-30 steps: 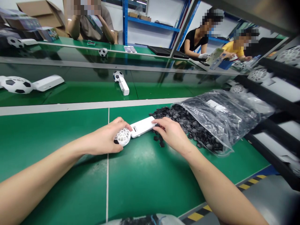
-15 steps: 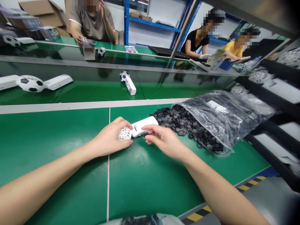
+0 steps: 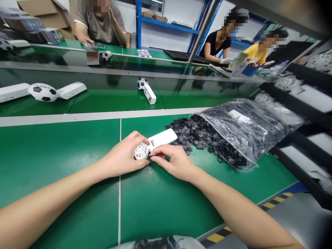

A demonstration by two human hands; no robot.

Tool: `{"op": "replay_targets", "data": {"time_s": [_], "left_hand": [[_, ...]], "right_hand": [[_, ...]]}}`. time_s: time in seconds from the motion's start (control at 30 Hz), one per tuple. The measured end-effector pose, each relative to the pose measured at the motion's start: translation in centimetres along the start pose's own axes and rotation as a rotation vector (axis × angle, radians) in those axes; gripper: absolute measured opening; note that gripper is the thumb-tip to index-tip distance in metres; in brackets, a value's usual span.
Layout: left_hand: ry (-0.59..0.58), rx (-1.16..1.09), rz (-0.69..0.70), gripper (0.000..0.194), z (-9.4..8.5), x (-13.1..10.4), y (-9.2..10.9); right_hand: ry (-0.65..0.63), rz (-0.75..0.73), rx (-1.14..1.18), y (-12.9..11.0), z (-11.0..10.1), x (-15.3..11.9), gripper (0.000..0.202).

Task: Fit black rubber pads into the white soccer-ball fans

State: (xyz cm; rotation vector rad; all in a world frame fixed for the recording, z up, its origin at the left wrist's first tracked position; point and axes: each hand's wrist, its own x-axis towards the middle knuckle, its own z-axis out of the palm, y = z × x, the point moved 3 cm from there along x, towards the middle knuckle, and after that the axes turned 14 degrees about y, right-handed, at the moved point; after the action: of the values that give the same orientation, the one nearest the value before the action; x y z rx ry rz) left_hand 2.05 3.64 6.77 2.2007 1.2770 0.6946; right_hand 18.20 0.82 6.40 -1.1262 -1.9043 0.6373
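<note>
My left hand [image 3: 127, 154] grips the round lattice head [image 3: 141, 151] of a white device, thumb and fingers on either side of it. The device's smooth white handle [image 3: 166, 137] points away to the right, its tip beside a heap of small flat black pieces [image 3: 199, 133]. Thumb and forefinger of my right hand [image 3: 173, 160] are pinched together at the right side of the lattice head. A small black piece shows only as a dark sliver at those fingertips, mostly hidden.
A clear plastic bag [image 3: 249, 121] spills the black pieces onto the green table [image 3: 64, 155]. Across the belt [image 3: 109, 100] lie white devices with black-and-white football heads [image 3: 43, 92]. Black racks [image 3: 306, 107] stand at the right. Three people sit beyond.
My right hand has moved left with the black piece, from beside the handle to the lattice head. Devices on the belt have shifted slightly right in view.
</note>
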Motion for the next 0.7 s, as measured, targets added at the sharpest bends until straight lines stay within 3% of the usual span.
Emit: {"op": "replay_targets", "data": {"time_s": [0.3,0.47,0.7], "left_hand": [[-0.013,-0.018,-0.014,0.039,0.0,0.0,0.1],[0.010,-0.017,-0.023,0.034,0.0,-0.1,0.2],[0.037,0.000,-0.046,0.027,0.1,0.1,0.5]], "right_hand": [[0.021,-0.017,0.017,-0.1,0.7,0.5,0.010],[0.066,0.069,-0.008,0.4,1.1,0.6,0.006],[0.106,0.225,-0.039,1.3,1.3,0.8,0.016]]}}
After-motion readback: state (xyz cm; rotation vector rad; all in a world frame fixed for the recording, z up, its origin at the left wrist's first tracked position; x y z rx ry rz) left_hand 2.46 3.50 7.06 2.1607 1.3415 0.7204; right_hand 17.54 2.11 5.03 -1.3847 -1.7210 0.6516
